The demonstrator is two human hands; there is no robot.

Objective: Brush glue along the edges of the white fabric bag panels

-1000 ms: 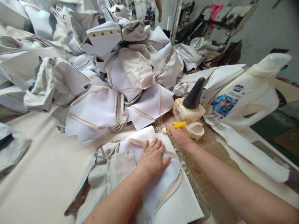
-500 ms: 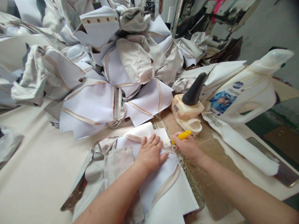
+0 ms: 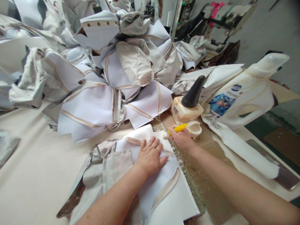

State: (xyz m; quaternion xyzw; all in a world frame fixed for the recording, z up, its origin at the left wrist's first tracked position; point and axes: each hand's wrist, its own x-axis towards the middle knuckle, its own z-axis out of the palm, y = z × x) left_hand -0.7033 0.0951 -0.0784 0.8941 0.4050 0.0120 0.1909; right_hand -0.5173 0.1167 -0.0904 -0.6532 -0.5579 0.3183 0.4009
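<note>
My left hand (image 3: 150,156) lies flat with its fingers spread on a white sewn piece (image 3: 164,184) that has beige tape strips and grey cloth (image 3: 118,164) attached. In my right hand (image 3: 182,138) is a small brush with a yellow handle (image 3: 180,127). Its pale bristle end touches the piece's upper right edge. Just beyond that hand stands a glue-crusted, cream-coloured container (image 3: 185,109) with a black cone-shaped top (image 3: 193,93). A round opening (image 3: 195,128) shows at its near side; what is inside is not clear.
A large heap of similar white and grey pieces (image 3: 89,106) fills the back and left. To the right are a white jug (image 3: 248,97) with a blue label and a phone-like dark slab (image 3: 287,178). Glue-stained cardboard (image 3: 211,175) lies under my right forearm. Machinery (image 3: 222,22) stands behind.
My right hand has moved the brush up and left along the edge of the white piece. My left hand stays pressed in the same spot on it. The view has shifted slightly.
</note>
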